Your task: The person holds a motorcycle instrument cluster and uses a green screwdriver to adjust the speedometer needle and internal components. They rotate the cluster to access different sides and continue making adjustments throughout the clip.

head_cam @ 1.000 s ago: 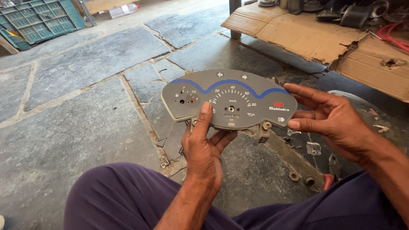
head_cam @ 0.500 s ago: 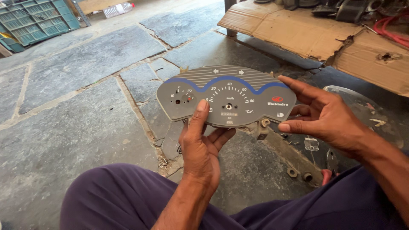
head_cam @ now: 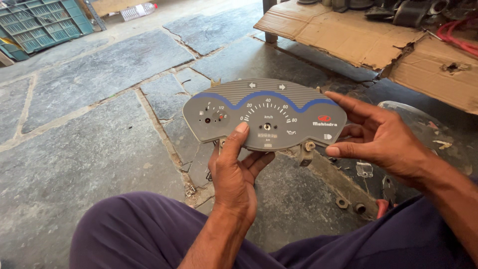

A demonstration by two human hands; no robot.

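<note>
Parts of the scene are cut off or hard to read in the head view: the green crate (head_cam: 42, 22) runs off the top left corner, the clear bottle (head_cam: 137, 10) beyond it is small and blurred, and the dark parts piled on the cardboard sheet (head_cam: 348, 35) at the top right are too jumbled to tell apart. The back of the gauge panel (head_cam: 264, 117) is hidden, and only a bit of bracket shows under its lower edge. The fingers of the left hand (head_cam: 234, 174) lie mostly behind the panel, so how they grip there cannot be told.

That left hand holds the panel from below, thumb pressed flat on the grey face just left of the middle dial, fingers curled under the bottom edge. The right hand (head_cam: 383, 137) is half open at the panel's right end: its index finger lies stretched along the top corner, its thumb touches the lower right edge, and the other fingers bend loosely behind.

The panel is held level above the stone floor (head_cam: 99, 124), in front of the person's purple trouser knees (head_cam: 134, 229). A nut (head_cam: 342, 202) lies on the floor below the right hand.
</note>
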